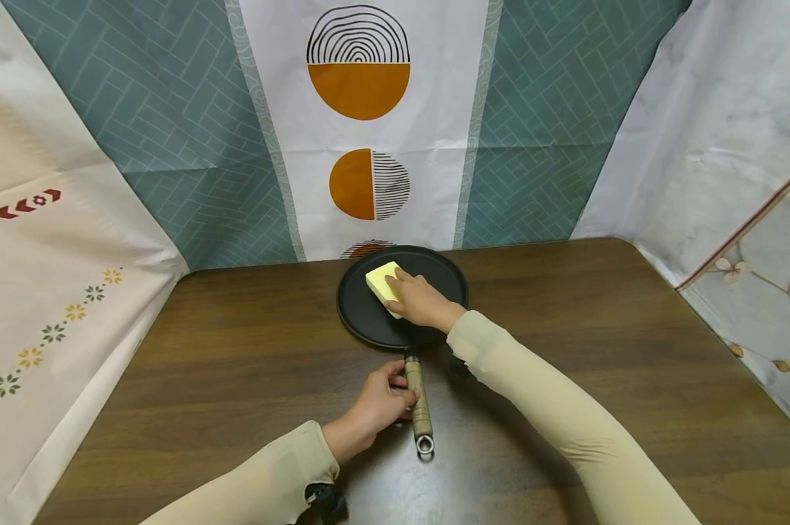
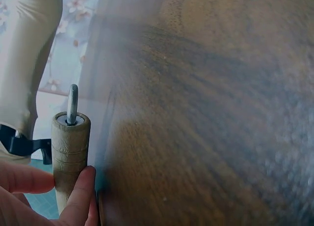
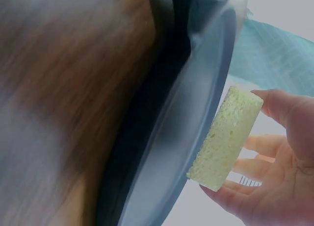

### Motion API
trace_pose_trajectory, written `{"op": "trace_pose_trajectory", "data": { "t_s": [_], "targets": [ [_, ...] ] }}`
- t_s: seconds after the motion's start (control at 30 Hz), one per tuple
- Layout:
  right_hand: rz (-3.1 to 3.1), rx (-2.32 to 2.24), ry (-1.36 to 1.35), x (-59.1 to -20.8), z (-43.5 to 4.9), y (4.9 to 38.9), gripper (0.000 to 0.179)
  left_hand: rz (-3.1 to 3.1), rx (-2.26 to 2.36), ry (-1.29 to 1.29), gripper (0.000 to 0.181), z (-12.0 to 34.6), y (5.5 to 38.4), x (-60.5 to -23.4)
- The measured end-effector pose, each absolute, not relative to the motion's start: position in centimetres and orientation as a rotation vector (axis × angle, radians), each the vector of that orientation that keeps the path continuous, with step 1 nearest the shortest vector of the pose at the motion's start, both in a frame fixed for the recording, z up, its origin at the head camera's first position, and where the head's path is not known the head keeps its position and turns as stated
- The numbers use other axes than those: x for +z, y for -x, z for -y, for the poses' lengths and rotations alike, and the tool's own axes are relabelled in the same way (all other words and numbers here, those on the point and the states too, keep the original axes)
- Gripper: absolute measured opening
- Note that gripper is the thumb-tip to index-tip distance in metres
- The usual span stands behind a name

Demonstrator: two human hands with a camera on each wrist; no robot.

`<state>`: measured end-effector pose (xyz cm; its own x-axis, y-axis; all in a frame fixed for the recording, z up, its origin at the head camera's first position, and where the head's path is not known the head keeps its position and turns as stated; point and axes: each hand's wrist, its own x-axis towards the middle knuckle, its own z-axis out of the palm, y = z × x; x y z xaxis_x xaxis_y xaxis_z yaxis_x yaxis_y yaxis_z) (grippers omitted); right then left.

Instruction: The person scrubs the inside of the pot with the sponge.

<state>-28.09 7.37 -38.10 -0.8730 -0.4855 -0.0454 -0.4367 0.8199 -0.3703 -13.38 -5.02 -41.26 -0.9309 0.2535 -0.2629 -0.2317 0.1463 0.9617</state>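
Note:
A round black frying pan with a low rim lies at the table's far edge, its wooden handle pointing toward me. My left hand pinches that handle between thumb and fingers; the left wrist view shows the handle with a metal ring at its end. Over the pan, my right hand grips a pale yellow sponge by its edges. From the right wrist view, the sponge sits at the pan's surface, its underside hidden.
The brown wooden table stretches to both sides of the pan. Behind it hangs a teal and white patterned cloth. Light patterned cloths cover the left and right sides. A dark wrist strap shows on the left arm.

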Motion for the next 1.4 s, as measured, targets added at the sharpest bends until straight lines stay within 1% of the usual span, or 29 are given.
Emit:
{"op": "trace_pose_trajectory", "data": {
  "t_s": [0.87, 1.4],
  "targets": [
    [-2.959, -0.679, 0.523, -37.9, -16.4, 29.1, 0.06, -2.077, 1.833, -0.043, 0.062, 5.2, 13.5, -41.5],
    [-2.952, -0.719, 0.387, -38.2, -21.5, 28.9, 0.061, -2.075, 1.855, -0.046, 0.062, 5.2, 13.4, -41.5]
  ]
}}
